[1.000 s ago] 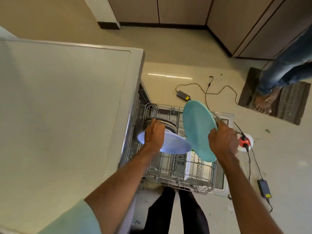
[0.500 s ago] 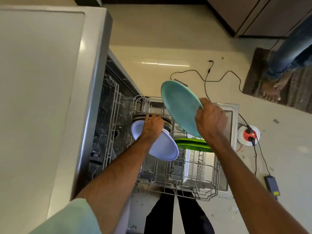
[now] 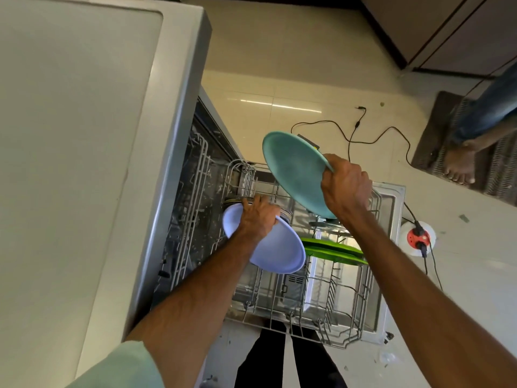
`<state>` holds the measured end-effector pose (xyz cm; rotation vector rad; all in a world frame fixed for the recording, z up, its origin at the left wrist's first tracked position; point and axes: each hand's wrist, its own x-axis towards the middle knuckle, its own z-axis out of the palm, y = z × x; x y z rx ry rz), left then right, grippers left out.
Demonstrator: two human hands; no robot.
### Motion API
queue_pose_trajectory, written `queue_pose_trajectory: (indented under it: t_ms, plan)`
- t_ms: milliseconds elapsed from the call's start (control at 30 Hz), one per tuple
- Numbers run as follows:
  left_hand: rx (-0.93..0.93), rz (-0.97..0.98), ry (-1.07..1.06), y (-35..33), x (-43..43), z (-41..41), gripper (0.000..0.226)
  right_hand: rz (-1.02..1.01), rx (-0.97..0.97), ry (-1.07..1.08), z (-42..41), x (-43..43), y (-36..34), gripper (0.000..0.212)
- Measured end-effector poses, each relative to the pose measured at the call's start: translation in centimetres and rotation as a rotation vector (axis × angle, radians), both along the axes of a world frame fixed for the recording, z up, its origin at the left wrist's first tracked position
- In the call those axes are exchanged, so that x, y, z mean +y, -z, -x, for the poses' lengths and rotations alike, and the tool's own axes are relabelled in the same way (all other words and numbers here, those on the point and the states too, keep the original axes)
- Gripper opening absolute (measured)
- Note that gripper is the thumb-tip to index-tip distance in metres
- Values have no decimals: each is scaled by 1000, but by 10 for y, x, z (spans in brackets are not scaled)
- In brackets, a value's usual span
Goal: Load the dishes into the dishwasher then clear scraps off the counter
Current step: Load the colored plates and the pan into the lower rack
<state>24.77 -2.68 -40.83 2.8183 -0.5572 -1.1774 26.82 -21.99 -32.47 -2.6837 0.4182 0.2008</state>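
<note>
- Our left hand (image 3: 258, 217) gripped the lilac plate (image 3: 277, 247) at its far rim, fingers curled over the edge. The plate lay tilted, low over the left part of the rack (image 3: 291, 330).
- Our right hand (image 3: 347, 189) clamped the teal plate (image 3: 293, 169) by its near rim. It was held up on a slant above the rack's back, and touched nothing else.
- The rack stood pulled out of the open dishwasher (image 3: 391, 197). Two green plates (image 3: 333, 252) stood on edge in it, and a dark-rimmed stack (image 3: 232, 201) sat just behind our left hand.
- We judged both plates stiff and light enough, since each hung from one hand by a rim grip alone.
- Their faces looked smooth and matte. We could not tell ceramic from melamine, so we treated them as things that could chip against the wire tines.
- The rim seemed the right place to hold: thumb on one face, fingers on the other, near the top, so that the lower edge was free to drop between the tines.
- A smooth rim pinched at one point can swing or slip. The teal plate, held higher, looked the likelier of the two to do so.
- We thought it wise to seat the lilac plate first, on edge and clear of the green plates.
</note>
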Motion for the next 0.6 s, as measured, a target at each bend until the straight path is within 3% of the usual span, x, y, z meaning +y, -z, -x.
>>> queue_pose_trajectory:
  t_ms: [167, 333, 600]
  plan:
    - [-104, 28, -23, 6, 10, 21, 21, -11, 30, -124, -16, 9, 12, 36]
    - [-90, 45, -44, 7, 8, 19, 20, 4, 66, -323, -33, 24, 36, 32]
    - [-124, 82, -85, 11, 8, 25, 20, 20, 130, -447, -45, 42, 60, 29]
